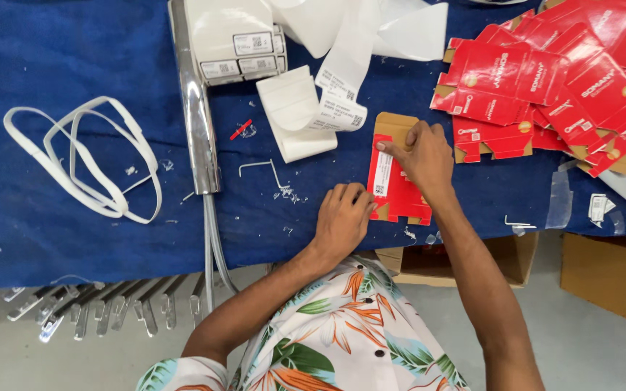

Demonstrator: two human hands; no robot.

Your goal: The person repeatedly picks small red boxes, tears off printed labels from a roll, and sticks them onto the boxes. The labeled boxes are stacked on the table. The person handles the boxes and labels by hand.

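Red card, printed on one face and brown on the other, makes up the flat carton blank that lies on the blue cloth of the counter, near the near edge and just left of a loose heap of like blanks at the far right. The right hand lies on the blank's far end, fingers bent, fingertips pressing a white label strip down on its left side; it grips nothing. The left hand rests flat and half-curled against the blank's near left edge, steadying it, with nothing closed in it. The likeliest fault here is a crooked or creased label: if the blank slides on the cloth under the pressing fingers, the strip may set askew. The blank also sits close to the counter's edge, so a push towards the body could send it over into the open box below. The label roll trails loosely just beyond and could catch a wrist. A chrome fitting lies well to the left.
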